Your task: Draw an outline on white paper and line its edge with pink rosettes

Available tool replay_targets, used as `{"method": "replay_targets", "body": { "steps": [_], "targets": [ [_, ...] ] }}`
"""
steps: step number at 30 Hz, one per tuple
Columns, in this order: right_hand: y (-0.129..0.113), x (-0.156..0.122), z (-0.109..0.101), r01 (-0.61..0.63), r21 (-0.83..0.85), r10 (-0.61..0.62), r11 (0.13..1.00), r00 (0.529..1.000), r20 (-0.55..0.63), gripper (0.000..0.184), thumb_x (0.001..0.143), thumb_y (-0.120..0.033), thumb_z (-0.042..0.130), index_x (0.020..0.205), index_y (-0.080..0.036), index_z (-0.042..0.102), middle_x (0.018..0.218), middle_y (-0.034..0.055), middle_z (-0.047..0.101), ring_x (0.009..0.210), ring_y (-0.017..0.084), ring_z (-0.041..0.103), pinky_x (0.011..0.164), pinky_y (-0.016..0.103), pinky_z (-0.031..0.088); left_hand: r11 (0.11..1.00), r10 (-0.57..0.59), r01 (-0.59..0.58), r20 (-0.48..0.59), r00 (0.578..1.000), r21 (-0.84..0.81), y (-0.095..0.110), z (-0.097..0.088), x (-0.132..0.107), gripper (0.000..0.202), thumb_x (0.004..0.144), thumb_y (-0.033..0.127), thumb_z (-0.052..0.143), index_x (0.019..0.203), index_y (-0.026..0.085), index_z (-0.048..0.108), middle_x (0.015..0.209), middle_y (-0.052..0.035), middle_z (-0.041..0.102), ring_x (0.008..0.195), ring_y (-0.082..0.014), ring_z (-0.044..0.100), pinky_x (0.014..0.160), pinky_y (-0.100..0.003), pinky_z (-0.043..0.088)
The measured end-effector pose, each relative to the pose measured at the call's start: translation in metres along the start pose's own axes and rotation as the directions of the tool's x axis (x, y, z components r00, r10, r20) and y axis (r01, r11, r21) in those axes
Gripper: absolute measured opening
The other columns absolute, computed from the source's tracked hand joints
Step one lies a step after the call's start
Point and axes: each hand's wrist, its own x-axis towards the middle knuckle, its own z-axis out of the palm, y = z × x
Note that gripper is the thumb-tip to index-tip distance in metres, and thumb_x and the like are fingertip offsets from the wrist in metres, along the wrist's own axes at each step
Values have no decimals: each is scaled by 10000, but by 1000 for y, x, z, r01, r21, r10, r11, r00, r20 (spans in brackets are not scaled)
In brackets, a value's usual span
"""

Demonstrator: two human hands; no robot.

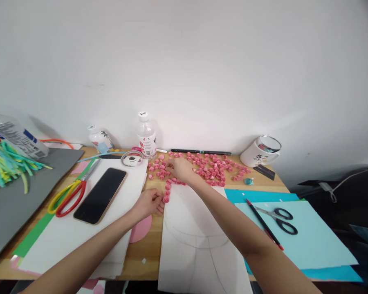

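Observation:
Small pink rolled-paper roses [213,169] lie in a loose heap at the back of the table. Some of them line the top and upper left edge of a white sheet [187,261] with pencil lines drawn on it. My left hand [149,202] rests at the sheet's left edge, its fingers curled together beside the lowest rose [166,199]. Reaching over the sheet, my right hand [180,168] has its fingers bent down and drawn together among the roses. What either hand pinches, if anything, is hidden by the fingers.
On the left are a phone [101,196], red-and-yellow scissors [70,196] and a tape roll [131,158]. A bottle [147,141] and a mug [259,152] stand by the wall. Black-handled scissors [283,218] and a pencil [263,222] lie on light blue paper [322,245].

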Motion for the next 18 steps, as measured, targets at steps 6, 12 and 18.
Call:
{"method": "replay_targets", "body": {
  "steps": [6, 12, 18],
  "targets": [
    [-16, 14, 13, -111, -8, 111, 994, 993, 31, 112, 782, -192, 597, 829, -206, 698, 912, 50, 711, 840, 186, 645, 657, 243, 434, 1000, 16, -16, -9, 1000, -3, -3, 0, 0, 158, 705, 256, 613, 627, 180, 498, 544, 23, 608, 511, -163, 631, 517, -302, 538],
    [-22, 21, 18, -196, -17, 196, 981, 980, 27, 157, 742, -126, 605, 868, -170, 687, 921, 89, 709, 871, 230, 658, 693, 286, 472, 1000, 30, -30, -10, 1000, -2, -6, 0, -1, 169, 689, 296, 624, 646, 175, 514, 553, 16, 618, 535, -167, 637, 540, -305, 539],
    [-24, 16, 8, -192, 43, 194, 980, 981, -22, 161, 717, -102, 603, 823, -180, 695, 884, 81, 720, 861, 221, 662, 689, 275, 465, 999, 35, -35, 6, 999, -6, -4, -1, -3, 185, 691, 305, 632, 655, 174, 506, 592, 1, 639, 554, -165, 650, 562, -308, 545]
  ]
}}
